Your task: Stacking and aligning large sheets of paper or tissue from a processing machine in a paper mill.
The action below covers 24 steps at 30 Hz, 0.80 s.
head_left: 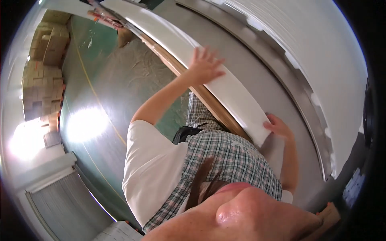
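Observation:
A long white strip of sheet material [241,94] lies along the near edge of the grey table. It looks smooth and flat; whether it is folded, I cannot tell. My left hand [206,67] is over the strip's middle part, fingers spread wide and slightly blurred, with nothing held. Whether the palm presses on the strip is hard to see. At the strip's near right end, my right hand [280,126] has thumb and fingers closed at its corner.
Beyond the strip stretches the grey tabletop [257,68], edged by a long rail and a large white sheet mass [321,52]. A brown wooden edge [213,102] runs against my checked apron. Stacked cardboard boxes [44,84] line the far left wall across the green floor [92,92].

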Each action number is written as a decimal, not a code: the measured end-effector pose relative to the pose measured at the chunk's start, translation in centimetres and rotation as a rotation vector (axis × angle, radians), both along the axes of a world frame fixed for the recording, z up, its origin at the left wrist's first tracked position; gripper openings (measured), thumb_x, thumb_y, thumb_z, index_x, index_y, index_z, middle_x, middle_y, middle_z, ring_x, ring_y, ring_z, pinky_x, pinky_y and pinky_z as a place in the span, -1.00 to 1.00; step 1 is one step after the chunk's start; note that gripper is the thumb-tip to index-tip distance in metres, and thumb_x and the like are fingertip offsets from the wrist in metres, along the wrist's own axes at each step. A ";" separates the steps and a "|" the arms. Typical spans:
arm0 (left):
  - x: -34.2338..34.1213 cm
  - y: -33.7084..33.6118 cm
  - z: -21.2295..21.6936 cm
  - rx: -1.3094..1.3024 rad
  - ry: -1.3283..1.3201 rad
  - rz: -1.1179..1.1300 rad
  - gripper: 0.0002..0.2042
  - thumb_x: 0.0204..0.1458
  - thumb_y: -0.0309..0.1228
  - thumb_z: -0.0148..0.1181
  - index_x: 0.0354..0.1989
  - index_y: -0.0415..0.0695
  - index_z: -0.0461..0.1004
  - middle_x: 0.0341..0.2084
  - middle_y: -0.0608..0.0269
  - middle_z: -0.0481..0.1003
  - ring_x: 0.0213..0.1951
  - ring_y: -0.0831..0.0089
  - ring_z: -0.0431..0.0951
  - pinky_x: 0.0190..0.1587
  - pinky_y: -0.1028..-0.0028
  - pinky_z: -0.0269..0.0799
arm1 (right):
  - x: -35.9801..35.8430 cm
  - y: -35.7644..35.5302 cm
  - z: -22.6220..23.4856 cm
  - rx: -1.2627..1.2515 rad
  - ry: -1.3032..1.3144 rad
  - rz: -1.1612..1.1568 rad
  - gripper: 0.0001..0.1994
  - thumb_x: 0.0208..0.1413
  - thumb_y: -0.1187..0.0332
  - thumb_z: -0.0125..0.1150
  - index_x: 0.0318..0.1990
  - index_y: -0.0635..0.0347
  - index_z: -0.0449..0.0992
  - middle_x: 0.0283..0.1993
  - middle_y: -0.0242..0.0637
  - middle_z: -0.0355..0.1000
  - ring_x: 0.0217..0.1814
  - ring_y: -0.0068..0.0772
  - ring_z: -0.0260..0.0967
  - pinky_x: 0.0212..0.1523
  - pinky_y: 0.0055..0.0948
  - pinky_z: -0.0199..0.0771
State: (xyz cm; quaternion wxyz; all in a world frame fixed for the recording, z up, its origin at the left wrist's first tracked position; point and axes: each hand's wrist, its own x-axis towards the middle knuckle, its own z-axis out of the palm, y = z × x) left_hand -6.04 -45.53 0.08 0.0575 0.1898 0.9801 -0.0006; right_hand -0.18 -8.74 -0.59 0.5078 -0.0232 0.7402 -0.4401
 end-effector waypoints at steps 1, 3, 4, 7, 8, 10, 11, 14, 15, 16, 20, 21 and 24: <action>0.6 0.6 0.3 0.018 -0.002 -0.037 -0.39 -0.01 0.19 -0.44 0.17 0.16 0.05 0.19 0.07 -0.04 0.23 0.01 -0.22 0.15 -0.11 -0.41 | -0.8 -2.0 0.1 -0.098 -0.031 -0.077 -0.49 -0.08 0.01 0.12 -0.13 0.27 0.31 -0.40 -0.32 0.34 -0.39 -0.56 0.31 -0.56 -0.58 0.34; 1.4 1.2 -0.1 0.053 0.020 -0.098 -0.38 -0.02 0.20 -0.42 0.16 0.15 0.07 0.18 0.05 -0.02 0.23 0.00 -0.20 0.15 -0.11 -0.42 | -2.6 -6.3 0.0 -0.106 -0.020 -0.060 -0.49 -0.07 0.00 0.10 -0.13 0.28 0.30 -0.39 -0.31 0.35 -0.38 -0.56 0.32 -0.56 -0.59 0.35; 1.6 1.3 -0.3 0.090 0.036 -0.178 -0.37 -0.04 0.22 -0.41 0.15 0.15 0.09 0.17 0.04 0.00 0.23 0.00 -0.18 0.15 -0.11 -0.44 | -3.7 -8.6 -0.3 -0.111 -0.012 -0.060 -0.48 -0.05 -0.01 0.08 -0.13 0.30 0.30 -0.38 -0.31 0.35 -0.37 -0.55 0.33 -0.55 -0.59 0.37; 2.1 2.6 -0.5 0.238 -0.021 -0.286 -0.33 -0.08 0.22 -0.29 0.13 0.06 0.14 0.15 0.01 0.04 0.21 -0.01 -0.11 0.16 -0.10 -0.41 | -6.3 -13.5 -2.2 -0.110 0.069 -0.040 -0.51 0.00 0.03 0.04 -0.11 0.30 0.27 -0.33 -0.28 0.35 -0.36 -0.52 0.35 -0.50 -0.55 0.42; 1.9 1.9 -0.3 0.235 -0.025 -0.301 -0.33 -0.08 0.22 -0.29 0.13 0.06 0.14 0.15 0.01 0.04 0.21 -0.01 -0.11 0.16 -0.10 -0.41 | -6.8 -15.1 -3.2 -0.112 0.069 -0.056 -0.51 0.00 0.03 0.04 -0.11 0.30 0.27 -0.33 -0.28 0.35 -0.36 -0.52 0.35 -0.50 -0.55 0.42; 1.1 1.0 0.1 0.310 -0.076 -0.350 -0.34 -0.08 0.16 -0.17 0.12 -0.05 0.11 0.13 0.02 0.06 0.20 0.00 -0.09 0.18 -0.03 -0.39 | -7.6 -17.0 -4.8 -0.518 0.136 -0.174 -0.56 0.06 0.09 -0.02 -0.10 0.32 0.26 -0.32 -0.23 0.36 -0.38 -0.49 0.36 -0.43 -0.52 0.45; 0.1 0.2 1.2 0.293 -0.128 -0.371 -0.36 -0.08 0.10 -0.09 0.08 -0.12 0.14 0.11 0.06 0.10 0.20 0.10 -0.04 0.20 0.04 -0.35 | -7.9 -18.0 -4.7 -0.545 0.121 -0.318 -0.60 0.11 0.12 -0.10 -0.11 0.34 0.28 -0.34 -0.19 0.37 -0.38 -0.43 0.38 -0.39 -0.48 0.46; -3.2 -4.8 0.3 0.559 -0.191 -0.414 -0.47 -0.07 -0.07 0.04 0.03 -0.10 0.20 0.08 0.13 0.17 0.17 0.21 0.06 0.18 0.11 -0.18 | -10.5 -16.6 -5.7 -0.690 -0.027 -0.644 -0.58 0.11 0.07 -0.11 -0.11 0.29 0.29 -0.30 -0.21 0.39 -0.33 -0.39 0.41 -0.38 -0.50 0.46; -5.4 -6.5 0.9 0.628 -0.151 -0.391 -0.54 -0.08 -0.15 0.08 -0.01 -0.10 0.25 0.01 0.16 0.25 0.09 0.27 0.19 0.10 0.19 0.00 | -11.5 -15.7 -6.4 -0.654 -0.037 -0.788 -0.55 0.13 0.04 -0.19 -0.11 0.31 0.29 -0.33 -0.20 0.41 -0.33 -0.38 0.41 -0.36 -0.52 0.45; -8.0 -8.1 1.9 0.700 -0.111 -0.364 -0.60 -0.08 -0.24 0.12 -0.05 -0.09 0.30 -0.06 0.18 0.33 0.00 0.32 0.32 0.02 0.26 0.17 | -11.9 -14.8 -6.5 -0.679 0.034 -0.965 -0.53 0.15 0.04 -0.25 -0.13 0.35 0.31 -0.33 -0.21 0.42 -0.32 -0.41 0.40 -0.35 -0.56 0.45; -21.4 -14.6 -0.2 0.860 0.146 0.021 -0.77 -0.08 -0.29 0.12 -0.25 -0.07 0.46 -0.34 0.20 0.49 -0.45 0.44 0.50 -0.37 0.48 0.39 | -13.5 -12.7 -8.6 -0.530 0.013 -1.244 -0.50 0.16 0.06 -0.27 -0.18 0.45 0.32 -0.34 -0.12 0.40 -0.33 -0.38 0.40 -0.34 -0.50 0.46; -25.4 -15.9 -1.0 0.812 0.239 0.077 -0.78 -0.06 -0.29 0.09 -0.25 -0.08 0.47 -0.35 0.20 0.49 -0.46 0.46 0.48 -0.37 0.48 0.38 | -13.8 -12.7 -8.5 -0.462 0.057 -1.312 -0.50 0.17 0.07 -0.28 -0.19 0.47 0.32 -0.34 -0.11 0.40 -0.32 -0.37 0.40 -0.34 -0.51 0.46; -34.0 -16.6 -1.5 0.713 0.492 0.114 -0.77 -0.01 -0.29 0.00 -0.29 -0.15 0.48 -0.45 0.30 0.48 -0.45 0.53 0.41 -0.36 0.54 0.32 | -15.6 -11.9 -9.0 -0.442 0.186 -1.492 -0.49 0.16 0.06 -0.28 -0.19 0.48 0.32 -0.36 -0.09 0.41 -0.34 -0.35 0.40 -0.35 -0.51 0.46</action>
